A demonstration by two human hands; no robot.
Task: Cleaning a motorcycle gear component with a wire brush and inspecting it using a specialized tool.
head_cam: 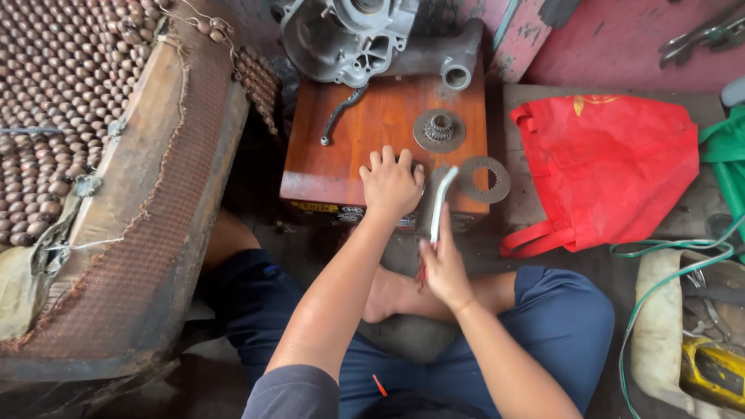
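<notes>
Head view: I sit cross-legged on the floor, and the largest thing near my grip is the worn seat cushion with its brown beaded cover [116,178], well off to the left of my left hand. To the right of my right hand lies a red fabric bag with looped handles [613,171], spread flat. Straight ahead of both hands stands a reddish-brown wooden box [365,132], and at its far edge, beyond my fingertips, rests a grey cast-metal engine casing [372,35].

On the box top, ahead and to the left of my left hand, lies a thin curved dark metal lever [339,115]. Ahead of my right hand sits a round metal disc with a toothed gear hub at its middle [438,129], and just right of the tool I hold lies a flat grey ring plate with a toothed inner edge [484,179], partly over the box's front corner.

My left hand [390,185] is pressed palm-down on the front edge of the box, fingers curled over something small that I cannot make out beneath them. My right hand [444,268] is clamped around the red handle of a slim tool, its pale bent shaft [441,200] rising toward the box between my left hand and the ring plate.
</notes>
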